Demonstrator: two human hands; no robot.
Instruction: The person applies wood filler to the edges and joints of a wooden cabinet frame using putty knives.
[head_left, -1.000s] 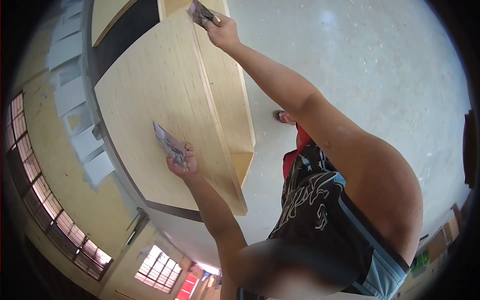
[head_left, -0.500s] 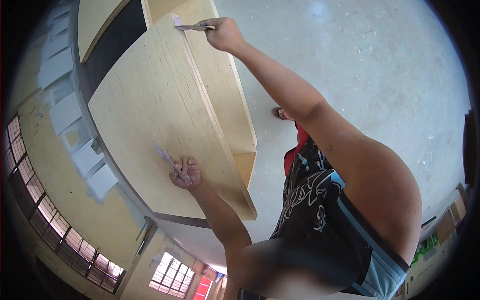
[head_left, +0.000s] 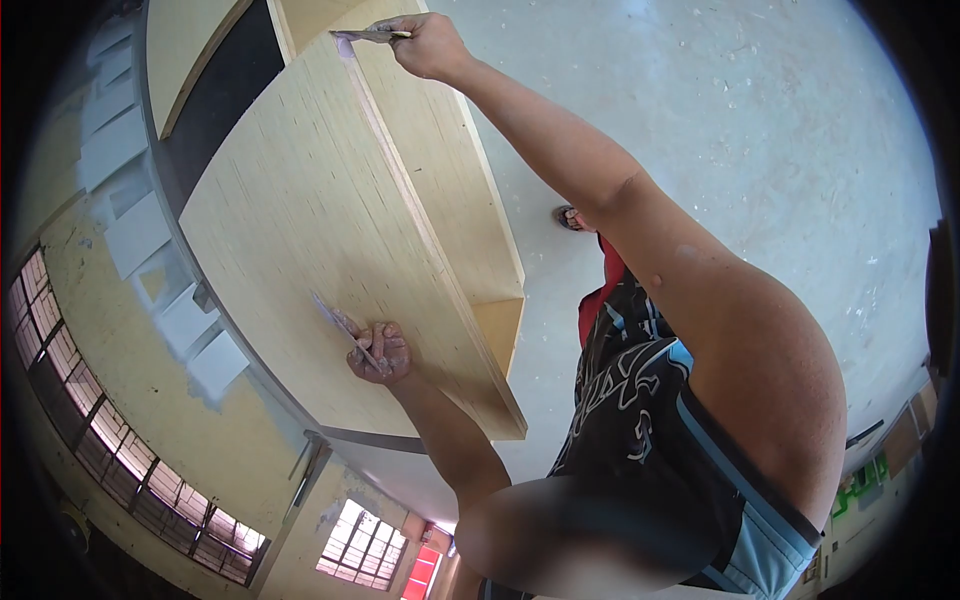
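Observation:
My right hand [head_left: 432, 48] is closed on a putty knife [head_left: 372, 36], its blade at the top corner of a pale plywood panel [head_left: 290, 200]. A pinkish patch of filler [head_left: 345, 48] shows on that corner, right under the blade. Lower down, my left hand [head_left: 382, 353] is held over the panel's face with fingers curled round a thin flat scraper [head_left: 338, 318]. Pinkish filler smears the scraper and the fingers of this hand. Along the panel's long edge [head_left: 400, 190] runs a narrow strip of similar pinkish tone.
The panel is part of a wooden cabinet with an open side compartment [head_left: 497, 325]. Another curved wooden piece [head_left: 190, 60] stands beyond a dark surface [head_left: 235, 90]. Grey floor [head_left: 720, 130] spreads to the right, with a sandalled foot [head_left: 570, 217] on it. Barred windows [head_left: 130, 440] line the wall.
My right hand has shifted slightly up and left, carrying the putty knife to the panel's top end; more filler shows below the blade. My left hand keeps its grip, barely moved.

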